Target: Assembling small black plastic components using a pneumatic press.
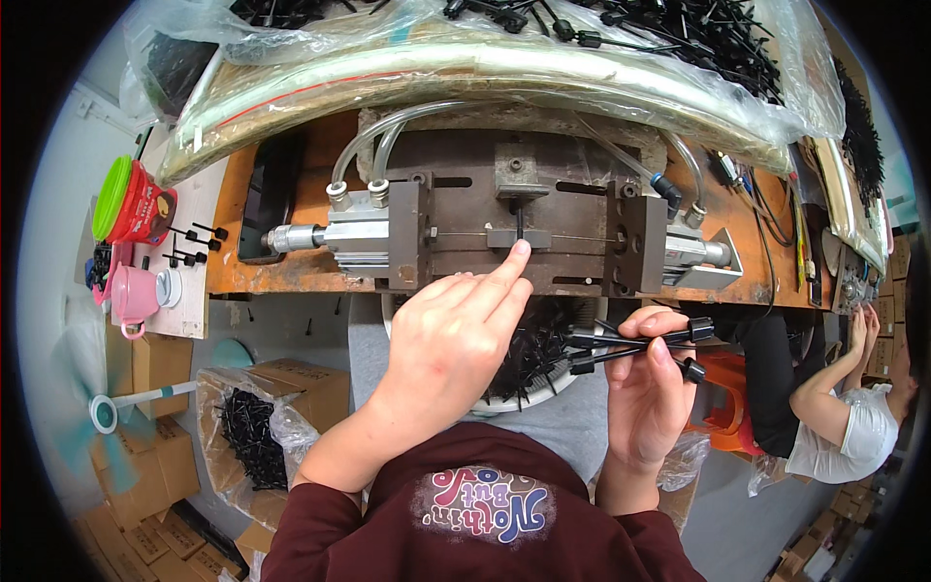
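Observation:
My left hand (456, 339) reaches over a dark metal fixture, its index finger stretched out. The fingertip rests at the lower end of a black plastic stem (520, 221), which lies upright in the small grey holder block (535, 239) at the fixture's middle. Closer to me on the right, my right hand (648, 407) pinches several black plastic stems with knobbed ends (700, 330) between thumb and fingers. Beneath both hands sits a white tub (529, 405) of similar black pieces on my lap, partly hidden by the left hand.
Pneumatic cylinders (357, 244) with clear hoses flank the fixture. Plastic-covered padding (465, 73) runs along the back, with piles of black stems (679, 39) beyond. A red tub (145, 209) and pink cup (134, 296) stand left. A co-worker (844, 427) sits at right.

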{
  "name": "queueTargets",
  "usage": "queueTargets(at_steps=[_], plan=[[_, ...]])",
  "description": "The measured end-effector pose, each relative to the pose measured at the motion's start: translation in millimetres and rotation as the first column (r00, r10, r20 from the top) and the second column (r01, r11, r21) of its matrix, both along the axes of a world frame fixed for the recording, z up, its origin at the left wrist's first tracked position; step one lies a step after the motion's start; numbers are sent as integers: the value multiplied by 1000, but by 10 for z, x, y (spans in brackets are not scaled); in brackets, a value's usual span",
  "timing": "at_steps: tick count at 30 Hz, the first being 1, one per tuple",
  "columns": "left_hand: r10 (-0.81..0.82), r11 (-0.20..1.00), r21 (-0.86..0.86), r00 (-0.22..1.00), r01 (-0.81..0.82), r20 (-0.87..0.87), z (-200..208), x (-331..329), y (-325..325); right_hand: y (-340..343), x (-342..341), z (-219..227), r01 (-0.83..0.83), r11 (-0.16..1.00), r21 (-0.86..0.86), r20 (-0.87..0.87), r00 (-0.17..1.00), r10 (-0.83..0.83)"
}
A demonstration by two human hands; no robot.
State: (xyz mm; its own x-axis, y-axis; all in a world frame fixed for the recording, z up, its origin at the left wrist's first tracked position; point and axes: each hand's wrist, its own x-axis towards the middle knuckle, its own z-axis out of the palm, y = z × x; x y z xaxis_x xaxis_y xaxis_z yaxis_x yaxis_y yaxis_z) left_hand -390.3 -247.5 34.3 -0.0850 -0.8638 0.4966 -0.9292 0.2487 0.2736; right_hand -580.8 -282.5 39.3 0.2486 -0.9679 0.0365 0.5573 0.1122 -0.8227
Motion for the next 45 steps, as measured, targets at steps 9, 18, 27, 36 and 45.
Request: queueTargets(at_steps=[9, 18, 27, 36, 45], plan=[[45, 998, 54, 998, -43, -35, 81, -34, 1, -12, 31, 9, -98, 995, 3, -71, 993, 98], [-1, 995, 95, 1000, 0, 2, 131, -26, 7, -4, -27, -1, -105, 994, 33, -117, 987, 108], [-331, 943, -106, 924, 316, -190, 418, -195, 194, -88, -78, -129, -252, 968, 12, 75, 965, 250], [-399, 917, -91, 875, 389, -275, 309, -37, 264, -112, 46, -152, -452, 875, 174, 185, 887, 422], [-354, 921, -24, 810, 389, -468, 335, 5, 247, -181, 37, -51, -470, 852, 230, 131, 883, 451]])
